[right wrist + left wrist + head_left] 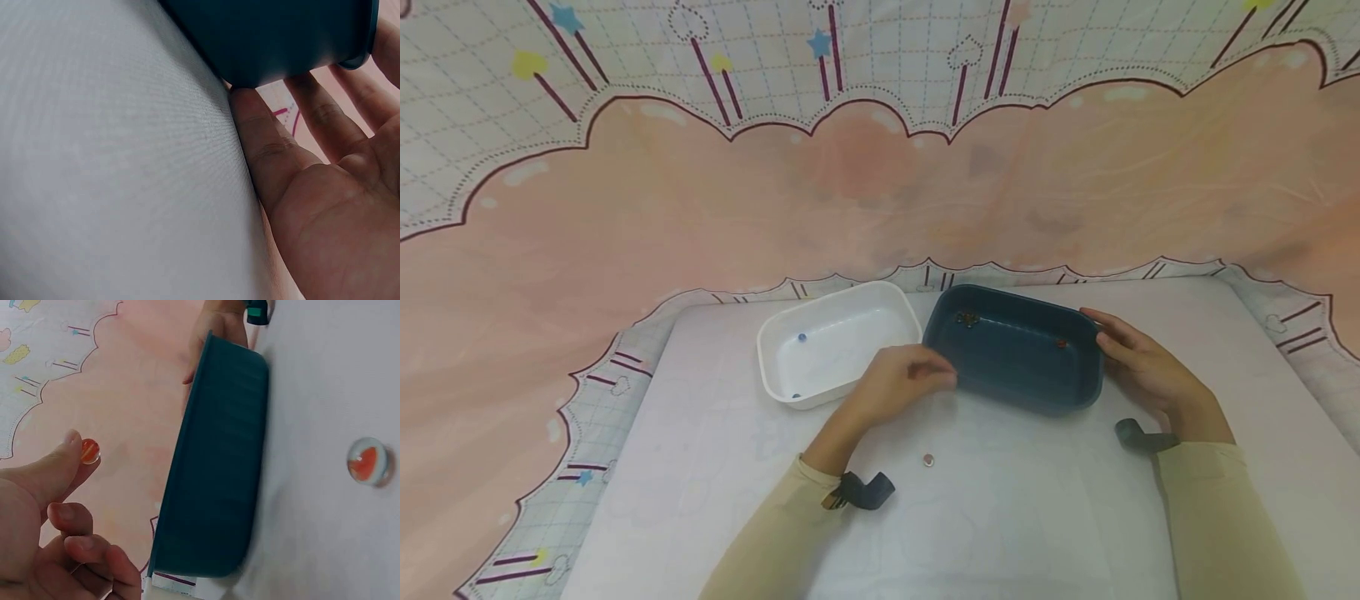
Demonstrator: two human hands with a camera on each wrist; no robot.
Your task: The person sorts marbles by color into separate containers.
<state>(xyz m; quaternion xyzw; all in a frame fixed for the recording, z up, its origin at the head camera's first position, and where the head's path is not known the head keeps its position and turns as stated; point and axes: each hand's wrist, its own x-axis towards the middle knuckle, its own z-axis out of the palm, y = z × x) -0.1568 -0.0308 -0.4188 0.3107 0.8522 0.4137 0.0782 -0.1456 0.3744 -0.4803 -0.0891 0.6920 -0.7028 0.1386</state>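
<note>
My left hand (901, 385) pinches an orange glass marble (90, 451) between thumb and forefinger, its other fingers curled loosely. It hovers by the front left corner of a dark teal tray (1015, 392); the held marble is hidden in the head view. At the tray's right end my right hand (1150, 371) rests its fairly straight fingers (250, 119) against the outer wall, with the thumb by the rim. Inside the teal tray are a small cluster of dark marbles (967, 319) and an orange-red marble (1062, 342). Another orange and clear marble (928, 460) lies on the table before the trays.
A white tray (763, 371) stands left of the teal one, close against it, holding a blue marble (802, 337) and another bluish marble (796, 396). White cloth (1000, 517) covers the table. Behind it hangs a patterned pink curtain (737, 208).
</note>
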